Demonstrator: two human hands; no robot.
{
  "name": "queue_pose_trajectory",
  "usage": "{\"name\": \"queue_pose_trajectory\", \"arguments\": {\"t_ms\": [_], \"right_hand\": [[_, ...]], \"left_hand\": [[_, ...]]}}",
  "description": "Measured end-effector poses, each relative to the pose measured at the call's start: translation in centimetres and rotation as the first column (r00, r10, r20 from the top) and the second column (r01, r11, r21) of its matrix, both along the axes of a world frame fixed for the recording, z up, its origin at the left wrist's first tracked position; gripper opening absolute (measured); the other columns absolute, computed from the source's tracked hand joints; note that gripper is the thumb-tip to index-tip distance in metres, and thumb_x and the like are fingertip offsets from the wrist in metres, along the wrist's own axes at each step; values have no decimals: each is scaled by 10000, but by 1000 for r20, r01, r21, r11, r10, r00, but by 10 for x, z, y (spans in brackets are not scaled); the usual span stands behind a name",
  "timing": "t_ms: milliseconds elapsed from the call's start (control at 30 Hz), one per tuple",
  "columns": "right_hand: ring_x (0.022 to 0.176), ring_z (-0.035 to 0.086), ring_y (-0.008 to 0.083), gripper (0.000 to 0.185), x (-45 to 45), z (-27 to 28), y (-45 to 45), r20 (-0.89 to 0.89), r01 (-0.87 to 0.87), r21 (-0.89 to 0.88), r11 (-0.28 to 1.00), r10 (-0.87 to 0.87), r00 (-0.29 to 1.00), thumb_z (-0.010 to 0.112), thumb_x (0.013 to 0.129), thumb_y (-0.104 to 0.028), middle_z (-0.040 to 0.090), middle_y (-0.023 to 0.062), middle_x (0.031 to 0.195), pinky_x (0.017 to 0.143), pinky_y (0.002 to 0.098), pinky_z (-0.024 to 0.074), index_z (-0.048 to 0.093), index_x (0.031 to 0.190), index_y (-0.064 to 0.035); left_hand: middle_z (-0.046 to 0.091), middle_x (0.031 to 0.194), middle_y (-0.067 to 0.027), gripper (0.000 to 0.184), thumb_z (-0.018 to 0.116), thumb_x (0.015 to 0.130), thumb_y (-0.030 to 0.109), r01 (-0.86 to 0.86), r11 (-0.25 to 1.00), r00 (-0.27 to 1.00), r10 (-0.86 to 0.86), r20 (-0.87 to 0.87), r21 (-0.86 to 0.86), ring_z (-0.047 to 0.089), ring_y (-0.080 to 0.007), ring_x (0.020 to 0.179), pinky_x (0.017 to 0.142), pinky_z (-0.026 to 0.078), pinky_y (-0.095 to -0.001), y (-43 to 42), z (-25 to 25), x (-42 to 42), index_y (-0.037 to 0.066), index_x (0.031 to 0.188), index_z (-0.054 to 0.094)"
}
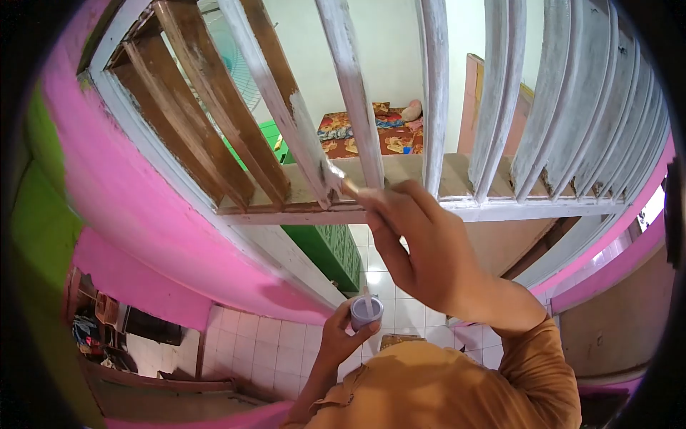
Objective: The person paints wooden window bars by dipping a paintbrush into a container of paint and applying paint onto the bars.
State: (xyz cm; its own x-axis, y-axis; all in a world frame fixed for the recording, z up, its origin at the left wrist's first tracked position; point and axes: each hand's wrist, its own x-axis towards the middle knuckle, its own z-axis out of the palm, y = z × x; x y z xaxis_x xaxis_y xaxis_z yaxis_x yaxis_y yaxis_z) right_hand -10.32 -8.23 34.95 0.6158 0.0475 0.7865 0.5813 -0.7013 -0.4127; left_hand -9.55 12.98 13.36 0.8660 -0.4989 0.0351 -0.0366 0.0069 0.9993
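My right hand (429,247) is closed round the handle of a paintbrush (347,186). The bristle end lies against or very near the lower part of a wooden slat (306,136), whose front is whitish and whose side is brown higher up. Below, my left hand (341,337) grips a small round container (366,312) of pale greyish-lilac paint, held upright in front of my body. A pale stick (367,294) stands in the container. Slats to the right (493,100) have a streaky white coat; those at the far left (207,93) are brown wood.
The slats meet a horizontal rail (429,211) set in a pink wall (164,214). Behind them are a fan (234,61), a bed with a patterned cover (375,143) and a green crate (332,250). White tiles (257,343) cover the floor.
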Motion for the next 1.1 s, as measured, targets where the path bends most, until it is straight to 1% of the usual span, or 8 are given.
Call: {"name": "queue_pose_trajectory", "arguments": {"t_ms": [233,300,433,633,833,900,1033,1100], "right_hand": [[732,642,336,294,1,-4,0,-83,-6,-47,999,2,997,632,936,22,578,156,936,598,398,507,598,1227,1],[758,609,440,174,5,-3,-1,-88,-16,94,995,24,996,599,969,-81,572,209,976,652,506,491,579,1104,27],[754,614,436,188,-4,-2,1,-121,-34,16,999,36,992,603,967,-79,574,206,969,650,502,493,584,1123,25],[792,606,422,245,-4,-3,-1,-147,-54,125,991,72,987,642,924,-38,582,194,969,670,486,493,593,1156,23],[771,612,411,244,-10,7,4,-93,-69,35,997,72,993,625,934,-31,575,190,959,657,476,501,592,1171,22],[694,623,268,248,1,23,2,38,-21,24,999,20,999,607,951,42,586,137,898,602,353,513,661,1186,-14],[687,629,239,235,15,62,1,229,79,-86,993,-58,972,615,943,49,617,128,907,639,308,529,671,1164,-10],[680,634,207,217,21,83,-1,400,27,-88,996,11,916,620,943,45,653,113,941,684,268,535,679,1145,-6]], "left_hand": [[649,1233,-106,597,840,847,156,1,1000,999,1,48,-28,618,-185,1164,1021,488,-355,-2,-5,0,-28,1336,550],[648,1236,-107,595,836,850,152,9,1000,999,-7,53,-29,618,-185,1164,1018,489,-352,-1,-8,-1,-27,1339,549],[647,1239,-107,597,837,849,150,7,1000,1000,-6,11,-27,616,-183,1168,1021,486,-351,-2,0,-2,-27,1341,548],[645,1233,-106,600,837,851,162,5,999,999,-3,43,-35,614,-183,1169,1026,482,-353,-3,-5,-4,-28,1340,546],[647,1219,-98,598,842,844,159,-22,999,999,23,22,-41,610,-178,1167,1036,472,-355,-2,-10,-4,-21,1331,546],[650,1212,-97,593,845,840,155,-12,999,1000,12,17,-35,611,-176,1160,1029,475,-351,-2,-3,-5,-19,1324,550],[654,1203,-94,586,844,840,153,-16,1000,999,17,50,-19,615,-171,1149,1021,478,-347,-3,1,-4,-17,1319,553],[656,1197,-91,581,843,839,152,-18,998,999,21,39,-66,617,-168,1144,1015,482,-345,-3,-1,-5,-17,1315,555]]}}
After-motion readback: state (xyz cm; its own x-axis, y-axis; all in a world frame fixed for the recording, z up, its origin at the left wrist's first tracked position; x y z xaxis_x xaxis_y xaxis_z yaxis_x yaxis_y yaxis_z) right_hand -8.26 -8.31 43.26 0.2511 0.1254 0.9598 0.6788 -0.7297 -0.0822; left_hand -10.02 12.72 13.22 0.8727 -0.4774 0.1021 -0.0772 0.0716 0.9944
